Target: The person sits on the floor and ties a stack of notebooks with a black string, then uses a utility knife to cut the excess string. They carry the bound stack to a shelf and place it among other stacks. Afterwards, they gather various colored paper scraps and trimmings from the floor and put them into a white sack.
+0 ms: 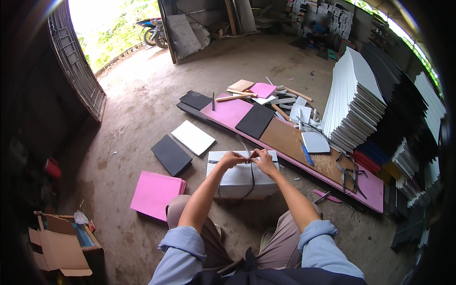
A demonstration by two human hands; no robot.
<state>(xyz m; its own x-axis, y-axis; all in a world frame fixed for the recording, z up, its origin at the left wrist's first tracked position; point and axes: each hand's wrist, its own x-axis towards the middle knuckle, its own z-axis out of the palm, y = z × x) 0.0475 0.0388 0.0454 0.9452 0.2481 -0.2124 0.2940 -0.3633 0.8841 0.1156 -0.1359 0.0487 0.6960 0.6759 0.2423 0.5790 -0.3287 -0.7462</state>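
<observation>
A bundle of stacked white foam-like sheets (pixel 233 178) lies between my knees. Around it runs a dark grey strap (pixel 251 176), crossing the top lengthwise and hanging over the near side. My left hand (pixel 232 159) pinches the strap above the bundle's middle. Opposite it, almost touching, my right hand (pixel 262 159) also has its fingers closed on the strap. Where the strap ends meet, my fingertips partly hide them, so I cannot tell whether they are knotted.
Pink sheets (pixel 156 194), a dark stack (pixel 172 154) and a white stack (pixel 193 137) lie to the left. A long low board (pixel 289 135) with a blue-handled knife (pixel 307 153) and strap pieces crosses beyond. Tall white sheets (pixel 354 99) stand right; a cardboard box (pixel 61 247) sits lower left.
</observation>
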